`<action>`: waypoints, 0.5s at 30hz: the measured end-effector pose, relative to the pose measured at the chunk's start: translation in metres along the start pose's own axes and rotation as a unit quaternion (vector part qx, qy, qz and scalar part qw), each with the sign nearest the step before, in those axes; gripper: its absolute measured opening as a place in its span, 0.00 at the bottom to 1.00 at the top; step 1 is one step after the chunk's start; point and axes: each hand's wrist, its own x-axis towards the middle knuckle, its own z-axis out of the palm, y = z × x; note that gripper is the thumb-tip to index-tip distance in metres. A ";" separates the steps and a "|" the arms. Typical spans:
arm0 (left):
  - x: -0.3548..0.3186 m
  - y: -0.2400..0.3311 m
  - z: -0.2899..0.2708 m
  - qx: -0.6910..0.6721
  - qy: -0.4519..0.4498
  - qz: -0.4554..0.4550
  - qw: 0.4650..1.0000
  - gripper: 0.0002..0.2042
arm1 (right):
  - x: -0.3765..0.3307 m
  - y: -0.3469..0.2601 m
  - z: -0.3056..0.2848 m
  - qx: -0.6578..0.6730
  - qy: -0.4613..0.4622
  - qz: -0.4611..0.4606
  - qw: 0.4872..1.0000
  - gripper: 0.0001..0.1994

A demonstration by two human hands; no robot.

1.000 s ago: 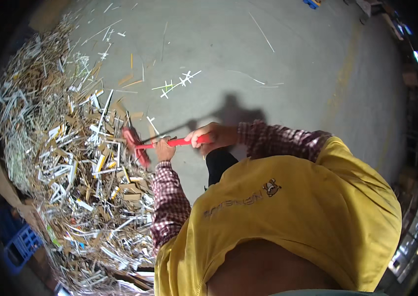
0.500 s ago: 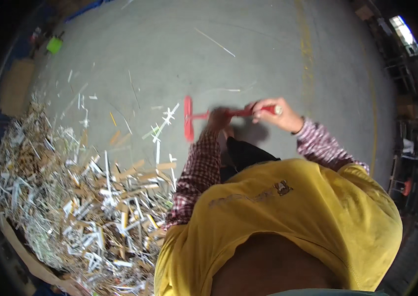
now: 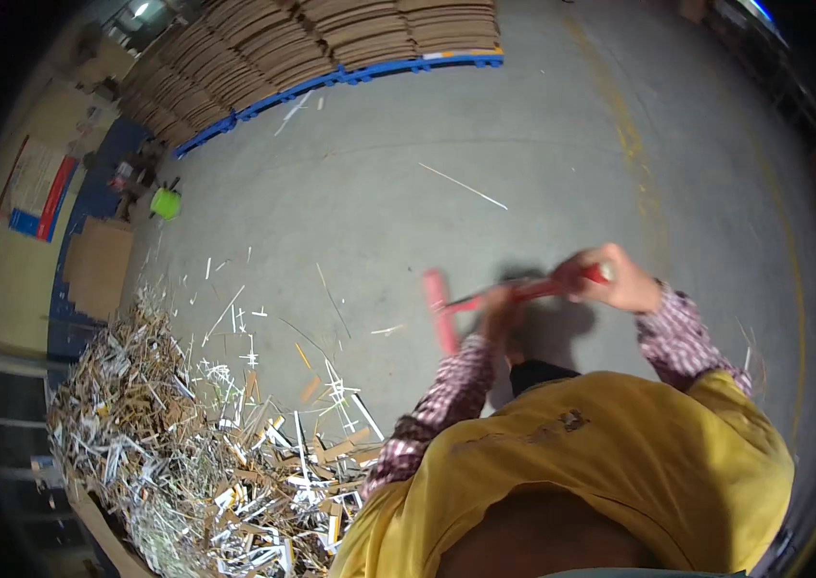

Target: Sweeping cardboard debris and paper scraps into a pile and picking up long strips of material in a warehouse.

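A red broom (image 3: 440,310) with a straight bar-like head and a red handle is in both my hands; its bristles do not show. My left hand (image 3: 497,310) is wrapped round the handle not far from the head, somewhat blurred. Near the handle's upper end, my right hand (image 3: 615,280) is closed on it. The head lies to the left of my left hand, over the grey floor (image 3: 369,193). Loose white strips (image 3: 338,387) lie nearer the large heap of paper and cardboard scraps (image 3: 225,482) at lower left.
Stacks of flat brown cardboard (image 3: 350,29) stand on a blue pallet (image 3: 369,72) at the far side. A bright green container (image 3: 165,202) and a cardboard sheet (image 3: 98,268) are at the left. One long thin strip (image 3: 463,185) lies ahead; a yellow line (image 3: 631,144) runs along the right.
The view has tilted up, showing the cardboard stacks. The cluster of white strips beside the broom head now lies closer to the heap. Both hands still grip the handle.
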 end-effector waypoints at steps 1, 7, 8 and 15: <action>0.030 0.000 0.022 -0.082 0.003 0.034 0.996 0.10 | 0.006 -0.012 -0.015 -0.069 -0.028 0.012 0.997 0.07; 0.133 -0.032 0.113 -0.602 -0.089 0.025 0.793 0.09 | 0.065 0.025 -0.014 -0.294 -0.028 0.015 0.955 0.07; 0.138 -0.042 0.115 -0.630 -0.158 -0.068 0.758 0.09 | 0.073 0.039 -0.015 -0.306 0.017 0.066 0.950 0.07; 0.076 -0.141 0.037 -0.058 -0.085 -0.024 0.994 0.08 | 0.114 0.133 -0.017 0.053 0.027 0.101 0.993 0.05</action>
